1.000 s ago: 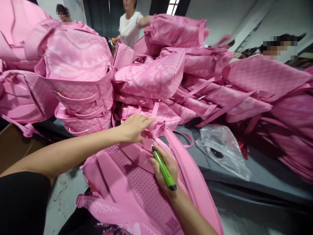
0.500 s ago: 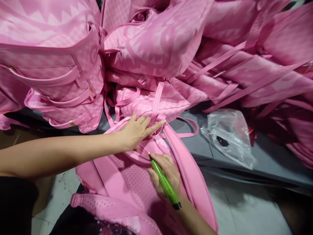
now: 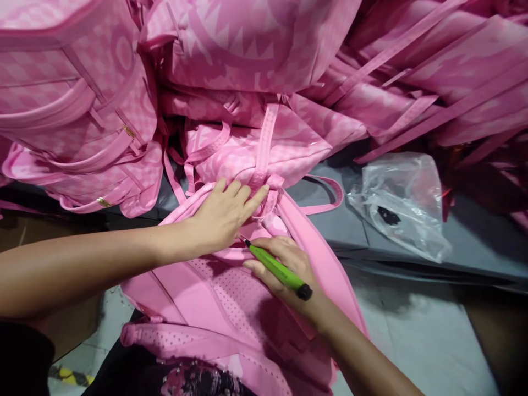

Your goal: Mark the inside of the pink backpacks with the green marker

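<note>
A pink backpack [image 3: 243, 291] lies across my lap, its perforated back panel upward and its top end against the grey table edge. My left hand [image 3: 223, 214] rests flat on the backpack's top, fingers stretched out near the carry loop; its thumb is mostly hidden. Just below it, my right hand [image 3: 286, 267] grips a green pen [image 3: 280, 268] with a black rear end. The pen's dark tip points up-left into the fold beside my left hand, and whether it touches the fabric I cannot tell.
Pink backpacks [image 3: 264, 44] are heaped along the grey table [image 3: 342, 231], with more standing at the left [image 3: 82, 110]. A clear plastic bag [image 3: 404, 203] with something black in it lies on the table to the right. Loose straps [image 3: 325, 192] hang near my hands.
The right hand has moved up, and the pen has turned flatter, its tip closer to my left hand. The view has shifted, so the backpacks behind sit higher in it.
</note>
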Tool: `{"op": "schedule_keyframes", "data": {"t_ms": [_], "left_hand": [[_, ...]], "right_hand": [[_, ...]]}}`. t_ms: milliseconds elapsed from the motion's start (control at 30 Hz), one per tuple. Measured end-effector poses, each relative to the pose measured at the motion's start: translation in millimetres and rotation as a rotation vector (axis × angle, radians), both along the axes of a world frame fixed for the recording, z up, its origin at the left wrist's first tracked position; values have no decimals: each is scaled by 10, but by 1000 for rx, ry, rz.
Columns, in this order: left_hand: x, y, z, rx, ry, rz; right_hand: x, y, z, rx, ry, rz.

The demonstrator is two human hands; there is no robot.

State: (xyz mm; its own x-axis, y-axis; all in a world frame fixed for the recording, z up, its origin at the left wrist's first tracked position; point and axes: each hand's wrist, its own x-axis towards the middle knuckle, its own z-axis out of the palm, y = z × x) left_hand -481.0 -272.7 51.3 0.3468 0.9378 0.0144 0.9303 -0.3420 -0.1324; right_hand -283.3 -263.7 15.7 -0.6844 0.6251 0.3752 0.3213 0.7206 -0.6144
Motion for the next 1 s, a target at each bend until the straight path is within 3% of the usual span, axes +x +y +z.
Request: {"op": "schedule_keyframes", "data": {"t_ms": [167,333,467,633,800,933,1000], "left_hand": [[40,31,-2,-27,3,39],[71,77,29,-73,33,49],[71,88,11,-36,15,32],[86,93,-4,-22,21,54],[75,104,-7,-24,-12,48],[65,116,14,-49,-8,43],[61,125,21,-59,0,44]], "right_hand": [[-98,91,165,-178,-253,185],[39,-43,75,-12,-258,67],[140,-55,58,-107,-190,100],[17,29,87,-113,49,-228],[-59,86,170,-79,96,-87],[4,142,241,177,-45,-70],[-3,115,226,140,-159,40]]}}
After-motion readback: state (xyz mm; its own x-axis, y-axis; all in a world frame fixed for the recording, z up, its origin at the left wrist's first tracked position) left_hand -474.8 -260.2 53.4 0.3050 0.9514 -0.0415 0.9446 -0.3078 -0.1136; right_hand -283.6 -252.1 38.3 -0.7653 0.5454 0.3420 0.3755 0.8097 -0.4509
